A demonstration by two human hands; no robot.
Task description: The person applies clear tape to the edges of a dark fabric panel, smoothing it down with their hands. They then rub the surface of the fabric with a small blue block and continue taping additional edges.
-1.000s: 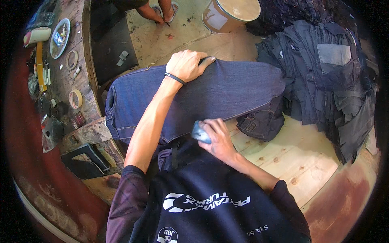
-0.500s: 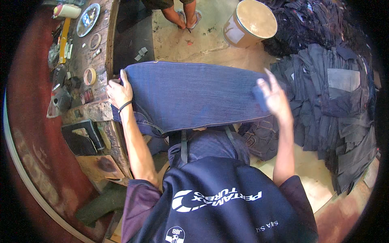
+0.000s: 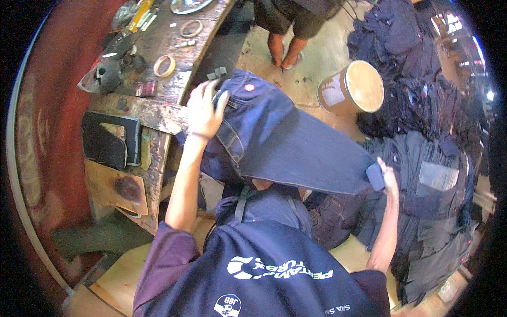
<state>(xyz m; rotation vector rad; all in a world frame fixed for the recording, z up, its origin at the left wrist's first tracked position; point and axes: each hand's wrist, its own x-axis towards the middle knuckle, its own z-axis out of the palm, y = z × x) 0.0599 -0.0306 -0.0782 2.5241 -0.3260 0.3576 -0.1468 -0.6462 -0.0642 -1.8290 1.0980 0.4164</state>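
A pair of dark blue jeans (image 3: 311,148) stretches across in front of me, one leg spread toward the right and a small red spot near its waist. My left hand (image 3: 205,112), somewhat blurred, has its fingers curled over the waist end beside the workbench. At the leg's far right end is my right hand (image 3: 390,178), gripping a small flat blue-grey block (image 3: 375,176). The block rests against the denim there. What lies under the jeans is mostly hidden.
A worn wooden workbench (image 3: 174,116) stands at left with tape rolls (image 3: 165,66) on it. A round drum (image 3: 364,87) stands ahead. Piles of dark garments (image 3: 406,169) fill the right. Another person's legs (image 3: 285,47) show at the top.
The view has shifted. My right hand has moved down to the leg's right end with the block. The jeans now slant down to the right, and their waist end shows more.
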